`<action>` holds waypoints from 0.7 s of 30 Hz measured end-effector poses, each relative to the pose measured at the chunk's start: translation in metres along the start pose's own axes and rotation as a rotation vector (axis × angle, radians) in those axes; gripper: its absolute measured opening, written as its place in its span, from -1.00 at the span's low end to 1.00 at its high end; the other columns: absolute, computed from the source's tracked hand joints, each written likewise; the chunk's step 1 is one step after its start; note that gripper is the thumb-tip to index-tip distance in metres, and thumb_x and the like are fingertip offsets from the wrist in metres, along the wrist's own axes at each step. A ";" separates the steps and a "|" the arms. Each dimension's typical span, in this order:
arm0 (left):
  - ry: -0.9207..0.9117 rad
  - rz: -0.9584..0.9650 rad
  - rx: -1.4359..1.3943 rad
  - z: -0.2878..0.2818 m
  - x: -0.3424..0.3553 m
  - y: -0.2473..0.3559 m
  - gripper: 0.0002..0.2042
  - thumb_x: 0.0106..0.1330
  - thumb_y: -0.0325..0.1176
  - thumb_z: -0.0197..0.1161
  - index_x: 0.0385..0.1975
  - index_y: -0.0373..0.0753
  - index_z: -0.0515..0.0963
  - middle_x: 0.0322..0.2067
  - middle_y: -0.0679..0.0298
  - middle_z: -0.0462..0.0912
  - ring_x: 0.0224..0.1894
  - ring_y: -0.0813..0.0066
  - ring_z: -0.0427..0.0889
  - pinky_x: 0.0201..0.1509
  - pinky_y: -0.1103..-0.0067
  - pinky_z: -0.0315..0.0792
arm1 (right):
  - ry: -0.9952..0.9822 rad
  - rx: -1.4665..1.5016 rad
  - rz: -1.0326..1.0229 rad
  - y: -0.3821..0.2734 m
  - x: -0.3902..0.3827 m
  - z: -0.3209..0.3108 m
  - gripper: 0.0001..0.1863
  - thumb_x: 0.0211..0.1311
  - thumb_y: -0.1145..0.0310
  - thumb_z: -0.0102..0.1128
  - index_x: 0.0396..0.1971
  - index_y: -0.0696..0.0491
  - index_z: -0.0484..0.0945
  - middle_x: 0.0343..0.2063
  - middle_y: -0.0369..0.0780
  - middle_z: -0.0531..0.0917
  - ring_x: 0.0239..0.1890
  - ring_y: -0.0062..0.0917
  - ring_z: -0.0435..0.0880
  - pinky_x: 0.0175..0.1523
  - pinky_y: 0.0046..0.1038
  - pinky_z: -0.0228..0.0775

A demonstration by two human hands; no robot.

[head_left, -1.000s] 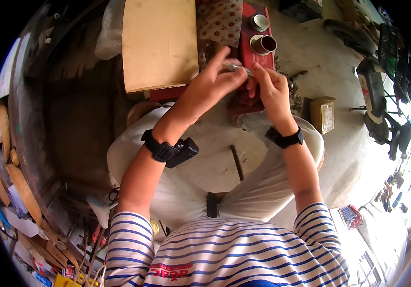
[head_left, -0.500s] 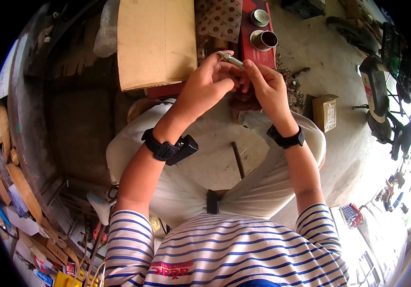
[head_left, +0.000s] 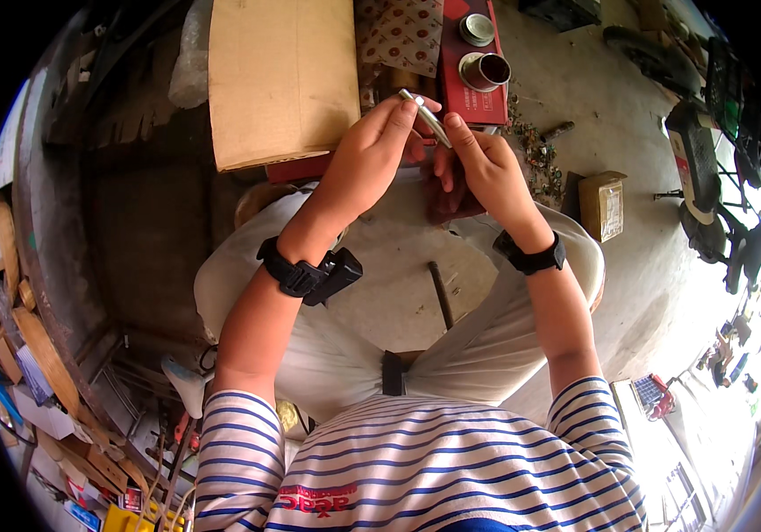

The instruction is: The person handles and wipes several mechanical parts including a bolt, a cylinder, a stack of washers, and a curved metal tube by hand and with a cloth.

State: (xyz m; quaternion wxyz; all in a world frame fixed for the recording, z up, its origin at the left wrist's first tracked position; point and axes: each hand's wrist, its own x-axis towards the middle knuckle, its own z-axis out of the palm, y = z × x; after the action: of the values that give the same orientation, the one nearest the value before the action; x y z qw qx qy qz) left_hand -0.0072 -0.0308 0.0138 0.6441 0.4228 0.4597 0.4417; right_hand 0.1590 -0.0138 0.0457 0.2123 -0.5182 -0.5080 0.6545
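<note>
A slim silvery metal bolt [head_left: 431, 122] with a nut-like collar slants between my two hands, above the near edge of the red box. My left hand [head_left: 375, 146] pinches its upper end near the collar, thumb on top. Around the lower end, the thumb and curled fingers of my right hand [head_left: 485, 165] are closed; some fingertips there lie in shadow. Just beyond the hands, an open dark-lined tin [head_left: 487, 72] stands on the red box [head_left: 480, 105], with a round metal lid [head_left: 477, 30] behind it.
A cardboard sheet [head_left: 283, 84] lies left of the hands, beside patterned paper [head_left: 404, 35]. Small metal parts [head_left: 542, 164] are scattered on the floor at right, near a small carton [head_left: 601, 206]. A dark rod [head_left: 440, 295] lies between my legs. A scooter [head_left: 695, 168] stands far right.
My left thumb has moved up onto the bolt near its collar, and the bolt has tilted more steeply. Both hands have shifted slightly left.
</note>
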 end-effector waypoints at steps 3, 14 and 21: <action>-0.015 0.019 -0.017 0.001 -0.001 0.001 -0.67 0.48 -0.20 -0.16 -0.04 -0.30 0.45 -0.38 0.36 0.53 -0.37 0.66 0.46 -0.20 0.64 0.40 | 0.009 -0.015 -0.013 0.012 0.004 0.000 -0.52 0.41 0.06 -0.08 -0.51 0.15 0.56 -0.69 -0.34 0.53 -0.66 -0.73 0.49 -0.53 -0.64 0.34; 0.000 -0.108 -0.071 0.004 -0.001 0.012 -0.70 0.45 -0.19 -0.08 -0.20 -0.31 0.47 -0.33 0.32 0.57 -0.31 0.65 0.52 -0.16 0.65 0.41 | 0.234 -0.170 -0.246 0.024 0.009 0.002 -0.71 0.35 0.24 0.07 -0.39 0.16 0.57 -0.66 -0.36 0.55 -0.65 -0.73 0.55 -0.59 -0.65 0.36; -0.054 0.006 -0.173 0.001 0.002 0.006 -0.70 0.47 -0.24 -0.11 -0.11 -0.35 0.47 -0.36 0.32 0.60 -0.33 0.65 0.55 -0.16 0.67 0.41 | 0.073 0.049 -0.049 0.013 0.005 0.000 -0.61 0.39 0.14 -0.02 -0.45 0.17 0.51 -0.65 -0.34 0.51 -0.66 -0.69 0.56 -0.54 -0.63 0.43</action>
State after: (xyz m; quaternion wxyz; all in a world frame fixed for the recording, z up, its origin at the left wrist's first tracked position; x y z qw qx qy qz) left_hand -0.0074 -0.0279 0.0194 0.6892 0.3786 0.4010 0.4700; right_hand 0.1603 -0.0148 0.0319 0.2591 -0.5236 -0.4965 0.6420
